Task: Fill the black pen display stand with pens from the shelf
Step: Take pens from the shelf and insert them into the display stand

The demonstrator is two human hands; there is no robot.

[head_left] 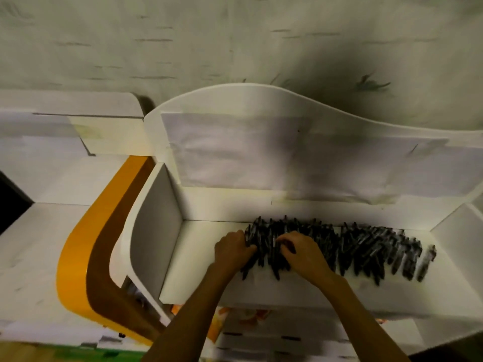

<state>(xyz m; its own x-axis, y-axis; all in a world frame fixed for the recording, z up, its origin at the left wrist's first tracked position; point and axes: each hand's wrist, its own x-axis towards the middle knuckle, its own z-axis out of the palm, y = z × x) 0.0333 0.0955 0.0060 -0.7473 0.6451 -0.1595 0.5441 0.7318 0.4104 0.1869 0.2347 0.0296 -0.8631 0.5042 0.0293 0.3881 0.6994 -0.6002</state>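
Note:
A long row of several dark pens [366, 252] lies side by side across a white shelf [198, 259]. Both my hands rest on the left end of that row. My left hand [231, 248] curls around the outermost pens at the row's left edge. My right hand [300, 250] has its fingers bent down onto the pens just beside it, pinching a few. One pen [427, 262] lies apart at the far right. No black display stand shows in this view.
The shelf has a white upright side panel [156, 231] on the left and a tall curved white back board [261, 131]. An orange and brown curved panel [86, 257] stands further left. Lower shelves with orange packaging [217, 325] sit below.

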